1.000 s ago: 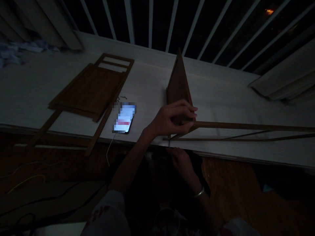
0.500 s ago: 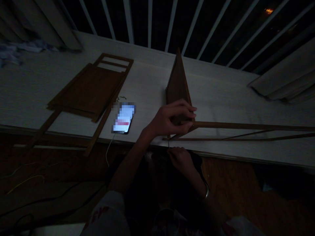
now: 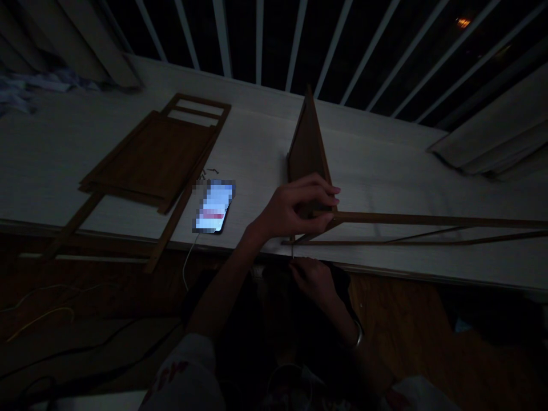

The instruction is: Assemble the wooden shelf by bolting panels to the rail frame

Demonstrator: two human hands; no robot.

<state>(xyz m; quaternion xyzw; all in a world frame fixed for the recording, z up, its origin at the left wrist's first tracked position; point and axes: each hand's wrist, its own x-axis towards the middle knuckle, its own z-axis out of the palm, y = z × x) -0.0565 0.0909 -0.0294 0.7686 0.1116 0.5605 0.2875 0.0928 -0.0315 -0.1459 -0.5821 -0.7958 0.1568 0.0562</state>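
The scene is very dark. My left hand (image 3: 295, 208) is closed around the near corner of an upright brown wooden panel (image 3: 309, 145) that stands on the pale ledge (image 3: 385, 165). A long thin wooden frame (image 3: 428, 228) runs from that corner to the right along the ledge. My right hand (image 3: 314, 277), with a bracelet on the wrist, sits just below the ledge's front edge, its fingers pinched on a small thin tool or screw that I cannot make out.
A flat wooden panel and frame (image 3: 149, 160) lies on the ledge at the left. A lit phone (image 3: 214, 206) with a cable lies beside it, with a few small screws (image 3: 209, 170) behind it. White railing bars (image 3: 257, 40) stand behind. Cables cross the floor at the left.
My right hand has turned slightly at the ledge's edge. The left hand and the upright panel have stayed put.
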